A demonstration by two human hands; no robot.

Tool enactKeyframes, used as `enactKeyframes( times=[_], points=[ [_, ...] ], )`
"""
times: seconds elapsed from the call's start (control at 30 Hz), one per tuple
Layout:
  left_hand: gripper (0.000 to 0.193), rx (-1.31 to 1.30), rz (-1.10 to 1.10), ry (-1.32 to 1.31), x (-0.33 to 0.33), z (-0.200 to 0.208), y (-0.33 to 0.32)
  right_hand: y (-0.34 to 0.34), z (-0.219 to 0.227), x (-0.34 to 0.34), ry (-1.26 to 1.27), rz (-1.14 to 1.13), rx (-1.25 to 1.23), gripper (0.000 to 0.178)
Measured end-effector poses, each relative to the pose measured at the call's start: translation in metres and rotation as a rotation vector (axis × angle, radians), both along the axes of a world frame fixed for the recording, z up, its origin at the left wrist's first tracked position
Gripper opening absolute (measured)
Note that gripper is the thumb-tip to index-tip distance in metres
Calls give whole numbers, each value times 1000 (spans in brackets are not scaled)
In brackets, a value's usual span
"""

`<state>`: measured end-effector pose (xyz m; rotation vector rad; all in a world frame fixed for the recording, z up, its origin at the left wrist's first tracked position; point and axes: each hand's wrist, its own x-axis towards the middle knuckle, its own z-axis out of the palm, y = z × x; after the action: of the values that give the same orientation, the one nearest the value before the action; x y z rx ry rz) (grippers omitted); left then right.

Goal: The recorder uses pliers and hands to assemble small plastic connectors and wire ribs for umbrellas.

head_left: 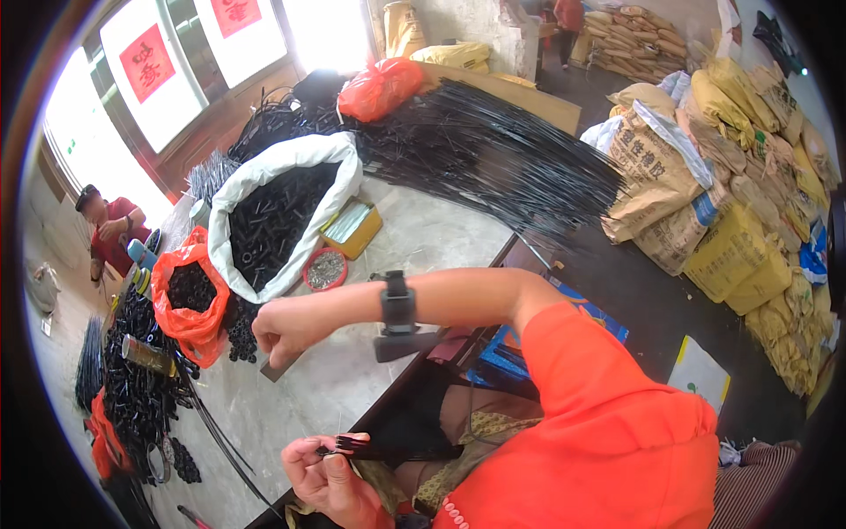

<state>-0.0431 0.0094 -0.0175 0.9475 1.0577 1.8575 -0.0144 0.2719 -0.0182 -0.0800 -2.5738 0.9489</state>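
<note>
A thin bundle of black wires (379, 448) is pinched in the left hand (324, 476), which is seen low in the picture at about six o'clock. The fingers of that hand are curled closed around one end of the bundle, and the wires run out from the hand toward three o'clock, across a dark lap. The right hand (286, 328) is held out over the table (423, 238), above the left hand at roughly twelve o'clock from it and well apart from the bundle. It is closed into a loose fist; whether anything is gripped inside cannot be told. A black wristband (398, 302) is worn on the right forearm.

From the right hand, an orange bag (189, 295) of small black parts is found just beside it at nine o'clock. A white sack (280, 207) filled with black tube pieces is seen at about eleven o'clock, and a small round dish (325, 268) of grey bits lies near at one o'clock, with a yellow box (354, 227) behind it. A large sheaf of long black rods (502, 154) is spread over the table's far end. Another person in a red top (113, 231) is seated beyond the table at the left.
</note>
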Motion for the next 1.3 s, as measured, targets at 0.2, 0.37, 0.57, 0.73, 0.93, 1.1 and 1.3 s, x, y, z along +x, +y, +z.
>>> enactKeyframes(
  times=[0.2, 0.37, 0.57, 0.73, 0.93, 1.1, 1.3],
  points=[
    [25, 17, 3, 48, 11, 7, 2, -47, 27, 66, 12, 126, -589, 18],
    [25, 16, -41, 71, 22, 11, 10, -50, 23, 103, 125, 80, -570, 17],
    [23, 23, -6, 94, 25, 12, 10, -47, 11, 129, 167, -22, -606, 18],
    [23, 34, -62, 77, 25, 10, 13, -36, 3, 174, 247, -332, -654, 27],
    [21, 68, -75, 49, 22, 8, 15, 37, 36, 294, 582, -853, -422, 68],
    [21, 29, -70, 86, 24, 11, 14, 120, 126, 483, 1074, -1245, -519, 14],
    [25, 8, -36, 79, 25, 0, 34, 115, 63, 513, 871, -1447, -504, 28]
  ],
)
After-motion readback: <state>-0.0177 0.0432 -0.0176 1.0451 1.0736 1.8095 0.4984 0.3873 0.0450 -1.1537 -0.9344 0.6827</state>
